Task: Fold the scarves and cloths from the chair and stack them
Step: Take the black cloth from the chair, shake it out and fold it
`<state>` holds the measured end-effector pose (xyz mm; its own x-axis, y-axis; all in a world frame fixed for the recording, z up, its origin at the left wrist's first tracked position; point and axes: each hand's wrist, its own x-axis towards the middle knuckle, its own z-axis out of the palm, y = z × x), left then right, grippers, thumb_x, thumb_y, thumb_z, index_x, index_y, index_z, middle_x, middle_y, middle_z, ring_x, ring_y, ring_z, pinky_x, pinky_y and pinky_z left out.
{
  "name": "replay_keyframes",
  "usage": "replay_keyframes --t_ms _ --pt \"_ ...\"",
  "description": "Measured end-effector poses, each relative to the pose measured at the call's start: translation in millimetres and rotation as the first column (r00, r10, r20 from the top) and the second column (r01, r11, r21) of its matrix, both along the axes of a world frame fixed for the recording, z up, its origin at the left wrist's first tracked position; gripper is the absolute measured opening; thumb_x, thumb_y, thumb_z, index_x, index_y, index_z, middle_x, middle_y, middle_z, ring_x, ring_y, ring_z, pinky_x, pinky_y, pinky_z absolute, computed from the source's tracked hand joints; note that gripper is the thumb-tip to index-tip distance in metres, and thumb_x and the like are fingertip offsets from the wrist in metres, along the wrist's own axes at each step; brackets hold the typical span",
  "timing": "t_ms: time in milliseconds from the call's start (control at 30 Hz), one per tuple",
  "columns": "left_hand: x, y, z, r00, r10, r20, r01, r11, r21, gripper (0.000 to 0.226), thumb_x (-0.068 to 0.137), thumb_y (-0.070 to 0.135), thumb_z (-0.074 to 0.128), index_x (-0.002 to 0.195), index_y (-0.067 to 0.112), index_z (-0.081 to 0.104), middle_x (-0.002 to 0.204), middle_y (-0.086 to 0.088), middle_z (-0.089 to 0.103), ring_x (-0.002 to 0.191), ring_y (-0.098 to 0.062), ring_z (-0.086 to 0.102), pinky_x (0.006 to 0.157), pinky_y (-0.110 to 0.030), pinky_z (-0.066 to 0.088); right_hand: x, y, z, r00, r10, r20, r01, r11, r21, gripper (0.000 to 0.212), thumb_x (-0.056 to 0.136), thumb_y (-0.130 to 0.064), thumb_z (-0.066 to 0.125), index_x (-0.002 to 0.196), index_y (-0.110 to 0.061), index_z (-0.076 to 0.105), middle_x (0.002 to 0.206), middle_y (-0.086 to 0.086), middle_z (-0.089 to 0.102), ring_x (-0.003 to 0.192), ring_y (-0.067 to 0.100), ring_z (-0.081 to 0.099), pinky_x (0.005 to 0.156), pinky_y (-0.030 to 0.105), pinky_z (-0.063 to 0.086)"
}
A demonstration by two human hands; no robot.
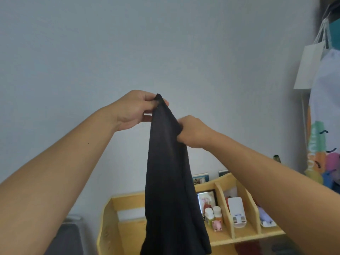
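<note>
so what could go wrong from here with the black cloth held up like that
The left hand only pinches the top corner of the black cloth, so it could slip free. The right hand grips one edge lower down, so a fold may come out uneven. The hanging end could brush the small bottles on the wooden shelf.

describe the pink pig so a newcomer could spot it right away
Find the wooden desk shelf against the wall, low and right of the hanging black cloth. In its compartment beside the cloth, the pink pig stands before two white-capped bottles, the only pink figurine there.
</note>
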<state>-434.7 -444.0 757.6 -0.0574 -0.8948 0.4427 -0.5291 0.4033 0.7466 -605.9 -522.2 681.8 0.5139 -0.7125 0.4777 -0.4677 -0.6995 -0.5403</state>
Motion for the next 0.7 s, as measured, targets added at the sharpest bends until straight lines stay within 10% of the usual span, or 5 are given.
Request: replay_keyframes --t_ms 200,333,533,700 --pt "24 -5 3 0.923 0.268 -0.277 -0.305 0.947 -0.101 0.015 0.100 0.007 0.061 0.104 0.002 0.073 0.093 -0.005 0.074 0.082 -0.019 0.070 0.080 -0.037 0.061 -42 -37 -55 0.942 -0.193 -0.274 0.234 0.964 0.124 0.014 0.083 -0.001 0.050 0.089 -0.001 0.064 0.088 0.013 0.064 0.080 0.029 0.061 0.061 0.028 0.045" --pt "34 -18 11 0.791 0.594 -0.148 -0.612 0.771 -0.175 0.016 0.092 0.010 0.058 0.077 0.005 0.063 0.079 -0.010 0.060 0.072 -0.024 0.059 0.068 -0.037 0.056 -78 -47 -69 0.907 -0.406 -0.115 0.399 0.914 -0.078 0.018 0.081 -0.001 0.047 0.075 -0.015 0.058 0.076 0.005 0.062 0.075 0.031 0.059 0.053 0.028 0.037" --pt "5 -31 5 0.596 0.758 0.263 -0.711 0.651 -0.265 0.013 0.093 0.006 0.053 0.084 0.002 0.061 0.086 -0.013 0.058 0.071 -0.029 0.058 0.057 -0.031 0.044 -97 50 -126 0.997 0.077 -0.012 -0.078 0.990 -0.115 0.037 0.088 -0.010 0.050 0.112 -0.036 0.058 0.093 -0.014 0.071 0.087 0.006 0.065 0.078 0.031 0.052" --pt "-22 -40 -1 0.646 0.703 0.298 -0.672 0.709 -0.215 0.011 0.091 0.002 0.051 0.084 0.001 0.060 0.092 -0.016 0.065 0.079 -0.039 0.071 0.062 -0.037 0.058 -77 82 -152 0.901 0.344 -0.263 -0.262 0.917 0.302 0.039 0.099 -0.035 0.058 0.135 -0.040 0.043 0.096 -0.019 0.067 0.091 0.005 0.065 0.078 0.026 0.054"
